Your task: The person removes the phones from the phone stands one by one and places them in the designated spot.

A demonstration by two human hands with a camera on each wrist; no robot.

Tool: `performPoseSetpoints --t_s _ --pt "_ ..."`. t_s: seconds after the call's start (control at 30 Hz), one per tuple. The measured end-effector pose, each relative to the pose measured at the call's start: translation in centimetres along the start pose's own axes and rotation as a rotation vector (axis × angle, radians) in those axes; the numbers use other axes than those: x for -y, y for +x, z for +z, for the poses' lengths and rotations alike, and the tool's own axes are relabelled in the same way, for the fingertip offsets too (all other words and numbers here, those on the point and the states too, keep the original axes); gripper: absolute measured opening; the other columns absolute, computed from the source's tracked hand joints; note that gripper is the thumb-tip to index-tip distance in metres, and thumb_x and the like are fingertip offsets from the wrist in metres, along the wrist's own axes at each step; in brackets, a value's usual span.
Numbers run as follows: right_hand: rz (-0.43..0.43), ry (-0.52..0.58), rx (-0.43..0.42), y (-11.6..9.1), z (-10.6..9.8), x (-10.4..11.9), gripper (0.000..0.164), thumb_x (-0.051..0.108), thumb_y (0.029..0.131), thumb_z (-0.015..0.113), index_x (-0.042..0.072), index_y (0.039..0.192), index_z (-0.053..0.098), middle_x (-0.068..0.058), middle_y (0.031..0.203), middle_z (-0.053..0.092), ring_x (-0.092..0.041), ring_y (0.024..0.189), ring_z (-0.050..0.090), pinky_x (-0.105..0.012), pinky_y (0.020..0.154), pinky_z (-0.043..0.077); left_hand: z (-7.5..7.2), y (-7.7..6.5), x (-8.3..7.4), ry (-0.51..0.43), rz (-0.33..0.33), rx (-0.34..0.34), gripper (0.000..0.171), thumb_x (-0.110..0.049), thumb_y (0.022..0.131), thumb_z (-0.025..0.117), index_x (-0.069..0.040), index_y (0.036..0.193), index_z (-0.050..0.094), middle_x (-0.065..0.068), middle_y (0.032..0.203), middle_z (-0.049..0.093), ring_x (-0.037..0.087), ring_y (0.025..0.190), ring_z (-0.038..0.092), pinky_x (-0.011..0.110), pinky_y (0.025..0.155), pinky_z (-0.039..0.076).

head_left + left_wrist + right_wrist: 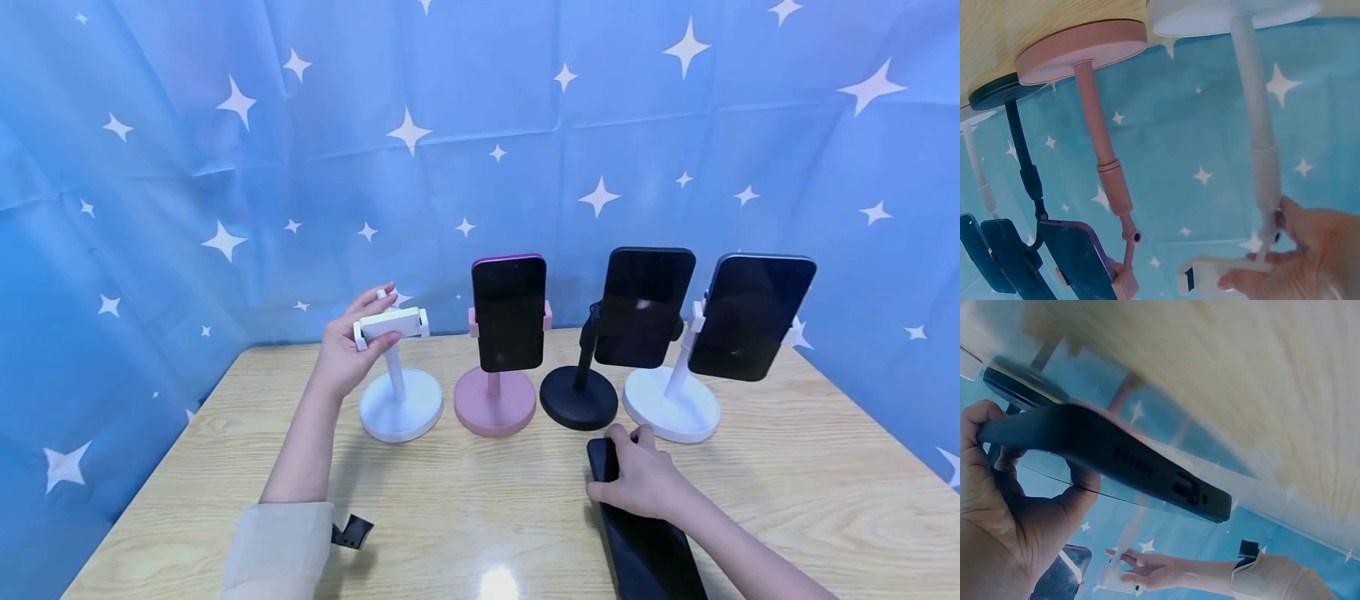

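Left fingers (383, 342) pinch white bar-shaped clamp (399, 323) of round-based stand (401, 410); right fingers (604, 492) clamped on flat, black, round-cornered phone (651, 557).

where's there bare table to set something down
Bare tabletop lies in front of the pink stand, between the black strap and the phone in the right hand. More lies left of the left forearm and right of the right forearm. It's crowded where the black stand and rightmost white stand nearly meet.
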State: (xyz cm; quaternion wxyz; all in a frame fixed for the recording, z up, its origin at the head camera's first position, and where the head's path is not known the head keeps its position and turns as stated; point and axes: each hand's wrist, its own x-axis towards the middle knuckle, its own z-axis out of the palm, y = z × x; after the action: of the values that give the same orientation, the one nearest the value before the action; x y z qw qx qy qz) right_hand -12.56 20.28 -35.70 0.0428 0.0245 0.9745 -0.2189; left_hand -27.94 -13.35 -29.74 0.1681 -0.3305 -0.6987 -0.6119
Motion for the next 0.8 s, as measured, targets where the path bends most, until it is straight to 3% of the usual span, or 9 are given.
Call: performPoseSetpoints --t_s 0.17,0.4,0.63,0.8 --pt "0.005 -0.012 0.004 0.03 0.23 -0.09 0.076 0.033 0.064 0.073 -0.004 0.123 0.042 -0.033 0.108 0.037 -0.037 0.072 0.047 -0.043 0.060 0.044 -0.14 -0.03 0.03 -0.027 -0.024 0.011 0.044 0.010 0.076 0.066 0.008 0.119 0.054 0.013 0.138 0.044 0.020 0.128 0.039 0.023 0.098 0.036" --pt "0.002 -0.027 0.021 0.37 0.56 -0.39 0.077 0.033 0.063 0.073 -0.006 0.122 0.042 -0.033 0.106 0.038 -0.037 0.074 0.048 -0.045 0.062 0.044 -0.33 -0.07 -0.04 -0.036 -0.069 0.018 0.046 0.009 0.078 0.065 0.009 0.121 0.051 0.009 0.142 0.038 0.020 0.133 0.032 0.039 0.108 0.024" --pt "0.011 -0.063 0.040 0.55 0.77 -0.77 0.081 0.035 0.064 0.074 -0.009 0.124 0.041 -0.035 0.108 0.039 -0.040 0.077 0.048 -0.048 0.063 0.044 -0.40 -0.04 -0.09 -0.081 -0.117 0.006 0.044 0.006 0.079 0.064 0.008 0.121 0.052 0.005 0.143 0.037 0.017 0.133 0.032 0.038 0.109 0.023" --pt "0.007 -0.095 0.047 0.61 0.75 -0.91 0.083 0.037 0.063 0.074 -0.009 0.124 0.042 -0.034 0.107 0.040 -0.042 0.078 0.045 -0.048 0.064 0.043 -0.32 -0.13 0.04 -0.126 -0.107 -0.002 0.041 0.006 0.079 0.065 -0.010 0.117 0.062 0.007 0.142 0.039 0.018 0.133 0.032 0.041 0.108 0.024"
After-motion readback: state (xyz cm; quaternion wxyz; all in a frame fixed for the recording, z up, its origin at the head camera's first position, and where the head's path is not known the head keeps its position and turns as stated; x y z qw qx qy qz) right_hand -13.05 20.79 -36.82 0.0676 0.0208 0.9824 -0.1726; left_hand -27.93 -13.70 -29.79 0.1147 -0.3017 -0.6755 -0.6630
